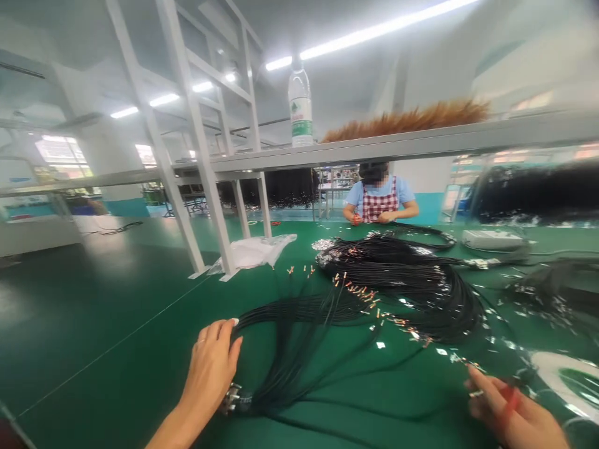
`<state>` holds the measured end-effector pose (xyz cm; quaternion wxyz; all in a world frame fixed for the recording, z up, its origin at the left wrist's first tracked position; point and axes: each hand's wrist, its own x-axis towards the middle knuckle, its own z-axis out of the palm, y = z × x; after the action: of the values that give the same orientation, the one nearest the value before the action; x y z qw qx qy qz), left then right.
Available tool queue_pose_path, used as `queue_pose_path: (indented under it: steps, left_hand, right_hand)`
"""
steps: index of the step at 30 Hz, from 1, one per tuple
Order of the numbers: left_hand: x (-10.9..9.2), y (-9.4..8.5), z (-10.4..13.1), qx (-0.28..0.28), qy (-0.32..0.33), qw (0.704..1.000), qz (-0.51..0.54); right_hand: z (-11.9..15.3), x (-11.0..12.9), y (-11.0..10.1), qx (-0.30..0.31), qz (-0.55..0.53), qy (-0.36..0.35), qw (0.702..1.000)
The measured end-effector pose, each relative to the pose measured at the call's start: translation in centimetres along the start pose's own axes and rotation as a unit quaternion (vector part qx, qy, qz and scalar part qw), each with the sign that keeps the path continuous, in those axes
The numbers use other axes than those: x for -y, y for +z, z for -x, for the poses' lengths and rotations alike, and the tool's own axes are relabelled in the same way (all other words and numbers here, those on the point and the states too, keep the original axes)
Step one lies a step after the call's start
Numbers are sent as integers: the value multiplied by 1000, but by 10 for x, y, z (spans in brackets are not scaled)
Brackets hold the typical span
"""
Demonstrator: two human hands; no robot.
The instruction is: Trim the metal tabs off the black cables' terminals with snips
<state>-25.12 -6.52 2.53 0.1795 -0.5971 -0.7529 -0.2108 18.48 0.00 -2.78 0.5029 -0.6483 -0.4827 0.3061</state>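
Observation:
On the green tabletop, my left hand (211,365) curls over the left end of a bundle of thin black cables (299,308), fingers together around it. Just under that wrist lie metal connectors (231,399) where more black cables gather. At the lower right, my right hand (510,399) is closed around a red-handled tool (509,405), whose kind is partly hidden and blurred. Its fingertips pinch close to a cable's stripped end (468,363). Copper-coloured wire ends (362,292) fan out across the middle of the table.
A large coil of black cables (402,274) lies beyond. White tape roll (566,380) sits at right, a white box (491,239) behind it. A plastic bag (255,252) lies by the shelf legs (210,206). A bottle (300,109) stands above; a co-worker (380,193) sits opposite.

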Motion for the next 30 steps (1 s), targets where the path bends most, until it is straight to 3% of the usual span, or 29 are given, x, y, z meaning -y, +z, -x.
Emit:
queue_pose_path:
  steps: [3,8,11,14,18,21,25,30]
  left_hand:
    - [-43,0,-3,17,81,991,101]
    - [-137,1,-7,161,197,941,221]
    - [-182,14,-17,207,241,910,266]
    - [-216,38,-34,223,246,892,306]
    - [-249,72,-57,214,201,887,357]
    - [-270,89,-71,201,178,889,372]
    - [-289,104,-77,196,155,883,398]
    - [-289,127,-70,210,132,869,429]
  right_hand:
    - [1,11,3,18,-17,75,997]
    - [-4,5,9,20,-21,89,996]
    - [-10,-5,11,19,12,84,996]
    - [-20,-7,6,9,15,67,998]
    - [-42,8,-3,-30,162,8,986]
    - [-65,26,0,-29,278,-99,955]
    - [-90,36,19,19,297,-182,937]
    - [-105,21,43,91,307,-232,919]
